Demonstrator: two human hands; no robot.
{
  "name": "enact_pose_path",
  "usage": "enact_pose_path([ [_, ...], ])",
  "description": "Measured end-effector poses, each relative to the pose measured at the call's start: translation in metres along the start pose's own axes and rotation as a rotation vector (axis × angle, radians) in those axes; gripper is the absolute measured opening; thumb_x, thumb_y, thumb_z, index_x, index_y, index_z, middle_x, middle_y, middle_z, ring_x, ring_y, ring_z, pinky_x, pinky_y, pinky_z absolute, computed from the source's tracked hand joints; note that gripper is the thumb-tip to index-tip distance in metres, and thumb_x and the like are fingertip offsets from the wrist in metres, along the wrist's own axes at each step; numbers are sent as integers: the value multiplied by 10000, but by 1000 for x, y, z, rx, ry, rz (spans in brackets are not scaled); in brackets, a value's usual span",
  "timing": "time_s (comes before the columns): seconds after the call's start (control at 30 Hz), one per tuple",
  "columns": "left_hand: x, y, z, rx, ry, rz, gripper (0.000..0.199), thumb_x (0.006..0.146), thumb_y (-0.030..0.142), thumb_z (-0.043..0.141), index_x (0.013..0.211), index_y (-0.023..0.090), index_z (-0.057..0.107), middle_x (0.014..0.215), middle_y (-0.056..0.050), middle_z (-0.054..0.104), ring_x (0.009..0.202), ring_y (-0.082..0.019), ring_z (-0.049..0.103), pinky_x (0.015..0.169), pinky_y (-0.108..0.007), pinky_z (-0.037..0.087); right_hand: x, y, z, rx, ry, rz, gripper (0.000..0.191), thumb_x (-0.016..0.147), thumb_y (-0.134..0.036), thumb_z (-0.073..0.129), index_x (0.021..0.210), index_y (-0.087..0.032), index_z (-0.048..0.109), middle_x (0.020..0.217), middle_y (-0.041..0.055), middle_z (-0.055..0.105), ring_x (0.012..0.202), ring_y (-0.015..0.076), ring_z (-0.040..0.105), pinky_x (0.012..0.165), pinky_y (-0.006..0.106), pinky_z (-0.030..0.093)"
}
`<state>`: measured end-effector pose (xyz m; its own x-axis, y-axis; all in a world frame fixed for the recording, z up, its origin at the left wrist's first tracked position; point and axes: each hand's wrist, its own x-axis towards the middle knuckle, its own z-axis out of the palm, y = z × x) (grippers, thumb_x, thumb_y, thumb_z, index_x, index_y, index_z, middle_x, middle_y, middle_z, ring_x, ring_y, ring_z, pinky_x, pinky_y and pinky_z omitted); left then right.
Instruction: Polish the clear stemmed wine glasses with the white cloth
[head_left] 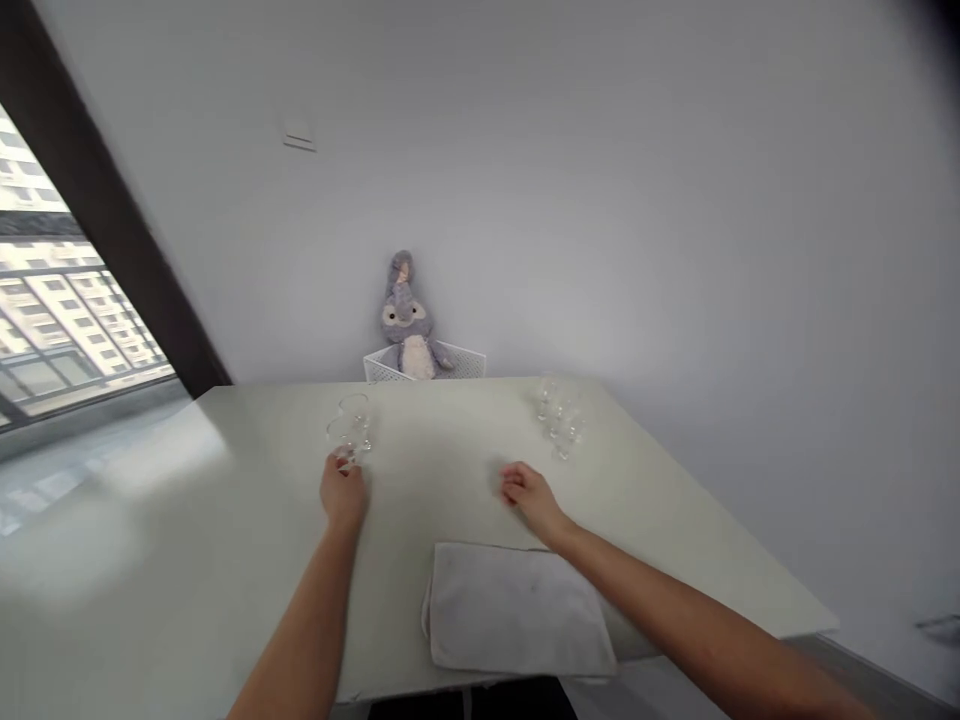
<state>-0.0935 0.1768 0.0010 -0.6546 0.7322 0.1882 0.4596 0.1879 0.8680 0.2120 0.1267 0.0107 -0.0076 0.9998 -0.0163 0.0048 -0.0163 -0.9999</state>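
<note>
On the left side of the table, my left hand [343, 492] has its fingers closed at the low part of a clear glass [346, 456]. More clear glass [354, 408] stands just beyond it, the outlines overlapping so that single pieces are hard to tell apart. My right hand [528, 494] hovers over the table nearer the middle, its fingers curled in with nothing visible in them. Farther right and beyond that hand is a second group of several clear glasses [559, 418]. A folded pale cloth [521, 610] lies at the near edge, below my right forearm.
The pale table [442, 480] reaches back toward a grey wall. Behind its far edge, a plush rabbit [406, 318] sits in a white perforated basket [469, 364]. A dark-framed window [75, 300] is at the left.
</note>
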Motion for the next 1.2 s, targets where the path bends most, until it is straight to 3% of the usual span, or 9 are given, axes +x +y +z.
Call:
enact_pose_path([
  [0.13, -3, 5, -7, -109, 295, 41, 491, 595, 85, 502, 1073, 198, 493, 834, -6, 457, 682, -132, 435, 761, -313, 377, -3, 5, -62, 59, 582, -27, 143, 607, -200, 464, 744, -212, 428, 572, -56, 458, 478, 85, 425, 458, 209, 348],
  [0.2, -8, 9, -13, -171, 391, 89, 507, 575, 63, 484, 1064, 194, 488, 823, 3, 416, 688, -129, 408, 763, -312, 371, 8, 3, -84, 80, 726, 2, 225, 580, -206, 506, 796, -217, 444, 701, -26, 508, 543, 91, 474, 476, 210, 383],
  [0.3, -14, 13, -18, -232, 451, 126, 524, 563, 58, 469, 1073, 181, 474, 842, 6, 392, 654, -113, 377, 727, -293, 370, 26, 2, -101, 91, 680, 43, 368, 528, -195, 568, 884, -221, 478, 875, 14, 546, 606, 101, 525, 467, 207, 395],
  [0.43, -15, 11, -16, -246, 461, 92, 482, 582, 66, 463, 1051, 174, 471, 839, 10, 389, 621, -96, 361, 714, -278, 363, 41, 8, -95, 25, 571, 46, 307, 540, -243, 584, 836, -179, 536, 687, -13, 531, 512, 88, 478, 417, 196, 336],
  [0.6, -13, 4, -7, -315, 428, 6, 456, 619, 83, 457, 1054, 220, 448, 829, 24, 382, 628, -85, 374, 712, -250, 369, 51, 10, -46, -40, 461, 63, 262, 589, -285, 573, 811, -149, 548, 571, -34, 492, 465, 86, 442, 414, 204, 322],
  [0.83, -16, 6, -3, -293, 378, -31, 439, 641, 75, 441, 1057, 214, 434, 855, 4, 402, 689, -95, 423, 754, -257, 384, 70, 6, 69, -29, 184, 84, 222, 622, -217, 555, 833, -150, 562, 517, -42, 485, 417, 81, 424, 392, 196, 306],
  [0.97, -17, 5, 1, -271, 336, -54, 438, 655, 85, 446, 1074, 209, 422, 911, -15, 424, 710, -94, 446, 753, -258, 394, 83, 3, 125, -25, 71, 99, 214, 643, -174, 541, 855, -157, 564, 580, -28, 513, 431, 69, 435, 408, 189, 329],
  [1.2, -14, 3, 6, -312, 343, -106, 506, 670, 92, 452, 1149, 223, 357, 952, -20, 434, 713, -85, 455, 719, -239, 404, 106, 1, 186, -59, 0, 100, 228, 684, -144, 504, 906, -157, 550, 612, -22, 523, 464, 68, 456, 438, 178, 361],
])
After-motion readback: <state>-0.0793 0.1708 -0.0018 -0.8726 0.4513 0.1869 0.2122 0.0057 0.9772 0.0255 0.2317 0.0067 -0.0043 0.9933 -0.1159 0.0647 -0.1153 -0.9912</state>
